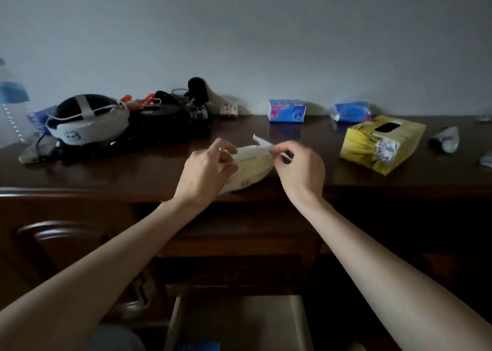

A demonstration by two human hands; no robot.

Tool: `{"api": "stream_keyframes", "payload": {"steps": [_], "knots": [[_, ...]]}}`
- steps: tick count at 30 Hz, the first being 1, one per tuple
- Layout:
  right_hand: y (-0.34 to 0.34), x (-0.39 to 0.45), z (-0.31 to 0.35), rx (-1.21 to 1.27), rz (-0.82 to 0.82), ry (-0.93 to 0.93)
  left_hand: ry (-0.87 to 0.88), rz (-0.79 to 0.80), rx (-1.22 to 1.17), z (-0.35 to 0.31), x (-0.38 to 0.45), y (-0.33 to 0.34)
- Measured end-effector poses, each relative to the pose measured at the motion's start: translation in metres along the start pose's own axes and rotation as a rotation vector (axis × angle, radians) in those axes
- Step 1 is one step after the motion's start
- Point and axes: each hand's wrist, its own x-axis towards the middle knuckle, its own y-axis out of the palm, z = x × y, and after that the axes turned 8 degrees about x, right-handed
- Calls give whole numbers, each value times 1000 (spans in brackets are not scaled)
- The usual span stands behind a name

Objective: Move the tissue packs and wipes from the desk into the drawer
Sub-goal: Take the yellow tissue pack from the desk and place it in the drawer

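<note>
Both hands work on a soft cream-coloured plastic tissue pack [250, 169] lying at the front edge of the dark wooden desk [133, 172]. The left hand [206, 169] curls round its near-left end, while the right hand [298, 167] pinches a white flap at its top. A yellow tissue box [380, 144] sits to the right, a small blue tissue pack [287, 110] and a blue wipes packet [351, 111] near the wall. The pale drawer [239, 321] stands open below.

a cream wipes pack [250, 168] lies at the tabletop [149, 169] front edge (flap lifted); a yellow tissue box [372, 148], two blue packs [287, 110] [351, 111] behind; the drawer [239, 321] is open below.
</note>
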Motion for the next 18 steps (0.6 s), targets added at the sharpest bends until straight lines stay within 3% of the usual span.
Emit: {"api": "stream_keyframes", "payload": {"steps": [5,9,11,14,18], "knots": [[-28,-75,9,263,-104,-264,-23,-47,-17,-29,-83,-11],[-27,-149,-16,324,-12,-290,-86,53,9,-19,-161,12],[-21,-194,-39,323,103,-251,-158,169,6,-4,-202,33],[-9,-260,-77,229,350,-44,-267,359,52,31,-254,66],[17,-321,-111,60,734,166,-283,547,201,79,-305,98]]}}
